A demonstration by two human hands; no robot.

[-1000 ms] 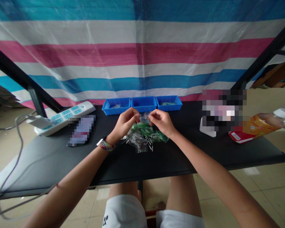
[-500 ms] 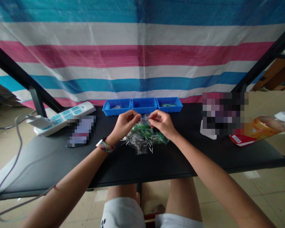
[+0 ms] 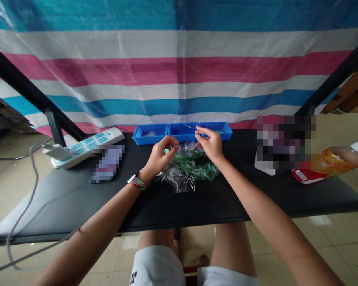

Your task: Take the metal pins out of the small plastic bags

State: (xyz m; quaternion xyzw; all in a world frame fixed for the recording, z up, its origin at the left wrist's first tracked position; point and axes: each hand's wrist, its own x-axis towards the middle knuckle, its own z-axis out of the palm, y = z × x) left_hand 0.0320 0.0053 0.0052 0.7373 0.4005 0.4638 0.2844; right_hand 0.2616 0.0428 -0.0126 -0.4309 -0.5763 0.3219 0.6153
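My right hand [image 3: 210,143] is beside the middle blue bin [image 3: 182,137], fingers apart. A thin metal pin [image 3: 187,126] shows over that bin, off the fingertips. My left hand [image 3: 162,155] is closed in a pinch at the far left of the pile; what its fingertips hold, if anything, is too small to make out. Under and between both hands lies a pile of loose metal pins [image 3: 171,174], green plastic pieces [image 3: 207,171] and clear plastic bags [image 3: 180,184]. The left blue bin [image 3: 149,140] contains some clear items. My right hand partly hides the right blue bin [image 3: 226,136].
On the black table [image 3: 143,216], a white power strip [image 3: 92,145] with a plugged-in grey cable [image 3: 33,186] and a phone [image 3: 109,163] are at left. At right stand a blurred-out object [image 3: 282,143] and an orange drink bottle [image 3: 337,159]. Striped sheeting [image 3: 179,71] hangs behind.
My hands have parted. The right hand has moved up toward the middle bin and its fingers have opened; a pin now shows over that bin. The left hand remains pinched.
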